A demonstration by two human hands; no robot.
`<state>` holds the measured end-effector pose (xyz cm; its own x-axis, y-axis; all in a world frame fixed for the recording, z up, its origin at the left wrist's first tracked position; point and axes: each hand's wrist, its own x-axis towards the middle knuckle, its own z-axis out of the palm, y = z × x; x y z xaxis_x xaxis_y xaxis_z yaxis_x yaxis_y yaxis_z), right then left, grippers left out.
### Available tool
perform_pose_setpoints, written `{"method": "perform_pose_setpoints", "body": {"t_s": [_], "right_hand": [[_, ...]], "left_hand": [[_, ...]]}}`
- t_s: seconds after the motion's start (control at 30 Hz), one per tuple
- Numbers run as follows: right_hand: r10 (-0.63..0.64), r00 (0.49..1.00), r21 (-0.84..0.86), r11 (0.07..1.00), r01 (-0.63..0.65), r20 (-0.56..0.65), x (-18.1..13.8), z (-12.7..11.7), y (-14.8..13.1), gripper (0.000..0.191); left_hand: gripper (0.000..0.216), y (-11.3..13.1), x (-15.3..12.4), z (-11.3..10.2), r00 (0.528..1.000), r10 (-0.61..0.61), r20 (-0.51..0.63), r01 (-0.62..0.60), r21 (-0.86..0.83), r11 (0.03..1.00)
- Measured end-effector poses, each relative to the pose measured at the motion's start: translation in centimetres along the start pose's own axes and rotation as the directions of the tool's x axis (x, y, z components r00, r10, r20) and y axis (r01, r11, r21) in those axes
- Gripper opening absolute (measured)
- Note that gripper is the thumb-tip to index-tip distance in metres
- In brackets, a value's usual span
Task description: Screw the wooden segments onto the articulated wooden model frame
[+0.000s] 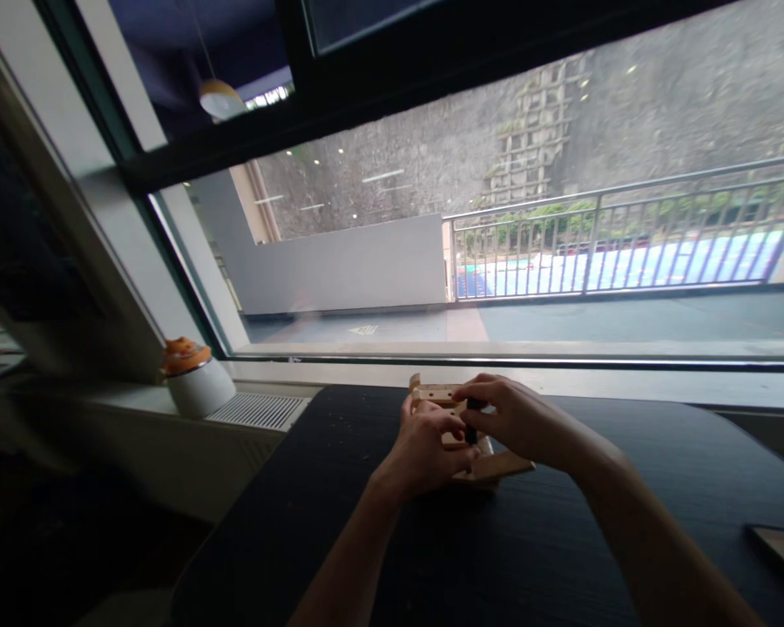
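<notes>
A small light-wood construction [436, 394] with drilled holes sits on the dark table, near its window edge. My left hand [428, 448] is closed around its left and near side, the fingertips close to the tool. In my right hand [506, 407] a short black-handled tool [472, 427], like a screwdriver, is pinched upright over the wood. The tool's lower end is mostly hidden by my left fingers. A flat wooden strip [506, 466] sticks out to the right at the construction's near side.
The black table [562, 557] has rounded corners and stands against the window sill [562, 383]. A white pot-like object with an orange top [199, 383] stands left on the ledge beside a vent grille [258, 409]. A flat dark-edged object [780, 553] lies at the right.
</notes>
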<state>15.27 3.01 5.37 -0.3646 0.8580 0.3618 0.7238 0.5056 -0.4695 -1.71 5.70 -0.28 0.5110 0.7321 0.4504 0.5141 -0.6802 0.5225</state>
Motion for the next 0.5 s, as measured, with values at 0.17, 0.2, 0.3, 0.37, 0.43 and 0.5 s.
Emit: {"method": "perform_pose_setpoints", "body": {"t_s": [0.17, 0.2, 0.3, 0.37, 0.43, 0.5], "right_hand": [[0.064, 0.995, 0.126, 0.991, -0.054, -0.076, -0.4, -0.3, 0.5, 0.040], [0.103, 0.986, 0.119, 0.989, -0.087, -0.133, -0.8, -0.3, 0.9, 0.043], [0.135, 0.966, -0.034, 0.989, -0.146, -0.223, -2.5, 0.7, 2.2, 0.041], [0.139, 0.969, -0.106, 0.981, -0.163, -0.204, -3.5, 2.0, 3.0, 0.041], [0.138, 0.966, -0.138, 0.976, -0.171, -0.217, -4.2, 3.5, 3.6, 0.046], [0.145, 0.955, -0.146, 0.971, -0.187, -0.258, -4.4, 4.7, 4.1, 0.053]], "left_hand": [[0.006, -0.6, -0.4, 0.9, 0.998, 0.014, -0.063, -0.014, 0.001, 1.000], [0.006, -0.7, -0.5, 1.0, 0.998, 0.013, -0.060, -0.014, -0.012, 1.000], [0.004, -0.9, -0.5, 1.1, 0.998, 0.012, -0.058, -0.015, -0.046, 0.999], [0.005, -0.9, -0.6, 1.1, 0.997, 0.012, -0.073, -0.016, -0.052, 0.999], [0.008, -0.8, -0.7, 1.1, 0.996, 0.010, -0.084, -0.014, -0.045, 0.999], [0.010, -0.7, -0.7, 1.0, 0.997, 0.009, -0.073, -0.011, -0.034, 0.999]]}}
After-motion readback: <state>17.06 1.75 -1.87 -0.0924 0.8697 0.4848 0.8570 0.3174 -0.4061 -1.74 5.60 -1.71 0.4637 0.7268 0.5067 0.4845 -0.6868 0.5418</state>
